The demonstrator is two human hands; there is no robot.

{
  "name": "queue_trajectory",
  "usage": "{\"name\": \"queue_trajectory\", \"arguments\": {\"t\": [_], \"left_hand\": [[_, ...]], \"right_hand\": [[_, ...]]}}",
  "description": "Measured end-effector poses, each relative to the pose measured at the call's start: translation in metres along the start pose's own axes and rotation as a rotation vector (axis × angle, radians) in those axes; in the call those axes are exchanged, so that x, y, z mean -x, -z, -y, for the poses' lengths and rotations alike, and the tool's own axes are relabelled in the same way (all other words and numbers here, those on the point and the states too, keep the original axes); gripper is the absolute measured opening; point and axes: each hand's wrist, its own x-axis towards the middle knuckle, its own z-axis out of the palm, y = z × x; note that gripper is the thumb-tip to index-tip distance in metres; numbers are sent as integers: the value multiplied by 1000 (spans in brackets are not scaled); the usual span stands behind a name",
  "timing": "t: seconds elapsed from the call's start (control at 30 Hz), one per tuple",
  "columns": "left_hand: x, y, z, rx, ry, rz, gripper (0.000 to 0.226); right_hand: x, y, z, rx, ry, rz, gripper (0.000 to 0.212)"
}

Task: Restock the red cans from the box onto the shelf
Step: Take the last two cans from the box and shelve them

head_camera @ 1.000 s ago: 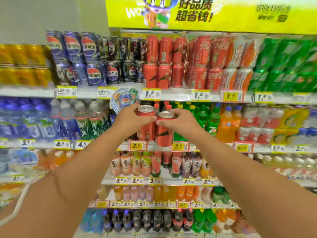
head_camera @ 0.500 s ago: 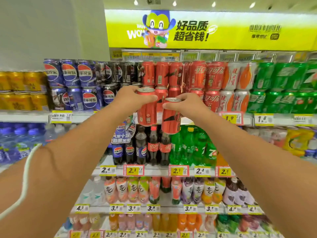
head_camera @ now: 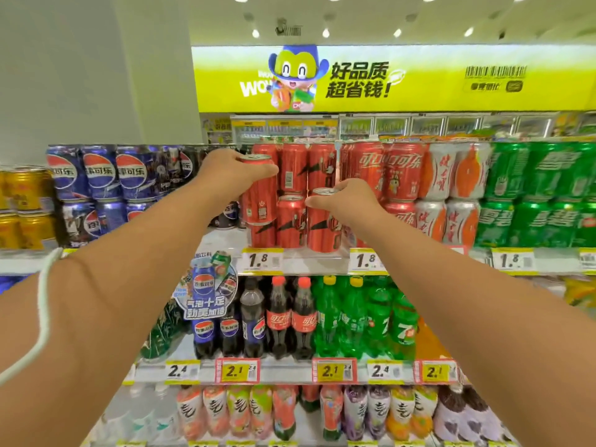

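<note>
My left hand [head_camera: 225, 171] grips a red can [head_camera: 259, 195] by its top and holds it upright over a lower red can [head_camera: 263, 233] on the top shelf [head_camera: 309, 262]. My right hand [head_camera: 346, 201] grips a second red can [head_camera: 322, 224] by its rim; this can stands at the shelf's front edge. Between the two sits another red can [head_camera: 290, 221]. More red cans [head_camera: 306, 166] are stacked two high behind them. The box is out of view.
Blue cola cans [head_camera: 96, 172] fill the shelf to the left, red, white and green cans [head_camera: 516, 195] to the right. Bottles [head_camera: 290, 317] stand on the shelves below, fronted by price tags [head_camera: 261, 259]. A yellow banner [head_camera: 387, 79] hangs above.
Both hands rose from the bottle shelf to the top can shelf, each carrying a red can. The left can now sits atop the stack, the right at the shelf front.
</note>
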Motion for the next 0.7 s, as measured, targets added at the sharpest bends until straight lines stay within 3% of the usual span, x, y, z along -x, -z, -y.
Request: {"name": "queue_trajectory", "arguments": {"t": [0.23, 0.4, 0.7], "left_hand": [[-40, 1, -3, 15, -27, 25, 72], [-65, 3, -4, 8, -46, 71, 78], [-100, -6, 3, 3, -21, 102, 93]], "right_hand": [[-26, -14, 5, 80, -66, -51, 70], [-42, -23, 0, 91, -75, -102, 88], [-60, -40, -13, 141, -113, -127, 67]]}}
